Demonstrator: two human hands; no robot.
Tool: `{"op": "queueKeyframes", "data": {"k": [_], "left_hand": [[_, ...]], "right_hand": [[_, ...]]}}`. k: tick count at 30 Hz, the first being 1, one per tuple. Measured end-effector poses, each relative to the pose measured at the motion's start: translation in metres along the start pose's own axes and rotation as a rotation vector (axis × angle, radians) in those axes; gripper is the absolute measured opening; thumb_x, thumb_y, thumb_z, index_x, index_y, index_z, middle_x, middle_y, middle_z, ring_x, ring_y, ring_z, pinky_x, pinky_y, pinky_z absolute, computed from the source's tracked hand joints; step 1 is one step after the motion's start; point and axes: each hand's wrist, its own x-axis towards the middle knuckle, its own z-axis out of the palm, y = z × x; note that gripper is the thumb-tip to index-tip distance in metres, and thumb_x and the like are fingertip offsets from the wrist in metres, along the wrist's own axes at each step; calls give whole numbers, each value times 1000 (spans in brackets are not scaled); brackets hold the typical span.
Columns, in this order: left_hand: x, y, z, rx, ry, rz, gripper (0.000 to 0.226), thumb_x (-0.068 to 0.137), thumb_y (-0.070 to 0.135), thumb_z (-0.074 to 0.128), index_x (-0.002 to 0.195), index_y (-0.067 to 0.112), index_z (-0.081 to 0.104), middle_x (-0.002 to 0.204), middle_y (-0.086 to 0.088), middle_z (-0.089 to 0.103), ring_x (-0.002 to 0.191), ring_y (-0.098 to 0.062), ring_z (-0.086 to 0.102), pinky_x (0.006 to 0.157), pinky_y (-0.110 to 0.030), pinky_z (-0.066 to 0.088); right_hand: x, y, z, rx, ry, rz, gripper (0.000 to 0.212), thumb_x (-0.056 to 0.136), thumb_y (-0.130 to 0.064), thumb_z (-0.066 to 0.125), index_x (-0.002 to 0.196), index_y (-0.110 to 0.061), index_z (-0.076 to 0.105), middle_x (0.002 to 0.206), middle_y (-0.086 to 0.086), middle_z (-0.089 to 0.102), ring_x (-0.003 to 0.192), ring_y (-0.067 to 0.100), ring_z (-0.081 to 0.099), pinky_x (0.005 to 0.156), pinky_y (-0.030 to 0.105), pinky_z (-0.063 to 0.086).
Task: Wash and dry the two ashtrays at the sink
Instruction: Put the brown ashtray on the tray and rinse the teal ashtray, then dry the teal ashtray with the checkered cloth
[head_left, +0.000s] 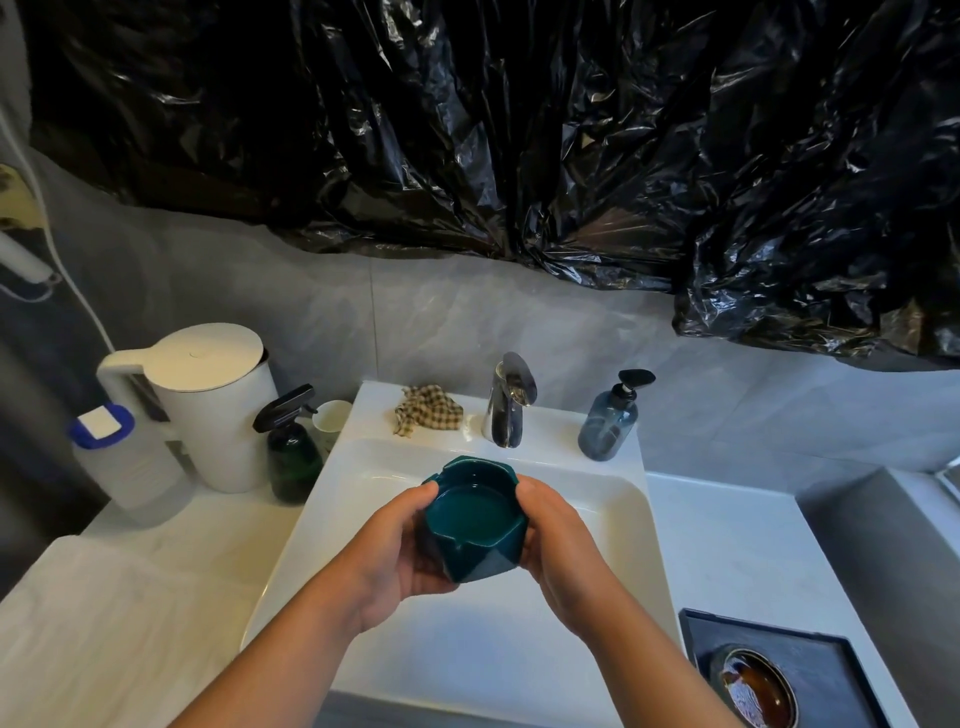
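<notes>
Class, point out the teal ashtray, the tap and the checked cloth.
teal ashtray (470, 512), head view, inner bowl
tap (506, 402), head view, chrome body
checked cloth (428, 408), head view, crumpled middle

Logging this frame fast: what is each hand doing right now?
Left hand: closed on the green ashtray, gripping its left side.
Right hand: closed on the same ashtray, gripping its right side.

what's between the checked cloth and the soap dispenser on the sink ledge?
The chrome faucet stands between the checked cloth and the soap dispenser, per the head view.
</notes>
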Motion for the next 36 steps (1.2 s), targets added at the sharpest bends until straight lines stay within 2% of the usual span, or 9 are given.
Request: {"op": "queueKeyframes", "data": {"k": [4,8,13,17,20,23,28,31,36], "left_hand": [[-1,-2,-9,-90,36,7,35,101,39,41,115,20,66,108,-15,75,105,-35,67,73,-41,58],[4,-5,-30,-92,133,74,30,101,30,41,113,18,66,112,-17,70,103,-33,66,67,-40,59],[17,-10,-76,-115,249,112,26,100,19,45,110,4,64,106,-23,69,90,-32,66,59,-41,60],[36,-16,-116,-85,287,103,26,98,13,50,113,-4,62,114,-31,66,95,-39,66,80,-57,58],[52,-15,-137,-92,294,77,20,97,10,51,107,-2,64,112,-29,66,98,-39,65,79,-54,58],[70,-12,-152,-116,299,57,17,97,8,51,104,-1,63,109,-28,66,96,-38,65,70,-47,61],[96,-10,-170,-111,283,22,19,97,12,53,109,2,62,112,-28,65,100,-40,65,83,-55,57],[104,-7,-173,-117,277,20,14,97,10,52,103,3,63,104,-25,67,93,-35,67,78,-50,58],[115,-4,-178,-117,249,0,21,97,14,54,111,2,61,108,-24,67,97,-35,67,80,-51,58]], "right_hand": [[8,-4,10,-87,-69,13,38,103,-41,37,121,-33,69,120,-2,72,117,23,65,101,55,52],[21,-7,21,-285,-100,33,37,109,-34,33,121,-32,68,119,-5,70,112,19,64,99,44,55],[45,4,20,-874,41,65,38,103,-40,45,136,-26,56,143,-2,56,125,19,56,104,31,43],[65,15,25,-1016,12,93,44,103,-38,47,146,-27,46,153,-5,46,137,17,47,110,30,38],[88,21,35,-1084,-9,104,46,103,-37,47,148,-26,45,154,-4,45,139,18,45,112,30,37],[119,22,47,-1209,-13,59,44,102,-35,49,144,-21,50,149,1,51,133,22,50,109,34,41],[182,24,68,-1407,42,-73,42,99,-29,49,137,-12,51,136,10,56,118,31,55,96,39,48],[215,29,78,-1433,94,-170,35,94,-19,51,127,-9,57,126,12,61,109,32,56,87,39,48],[248,34,85,-1477,205,-265,21,89,-17,55,104,-5,65,103,17,67,88,38,59,67,36,35]]}}
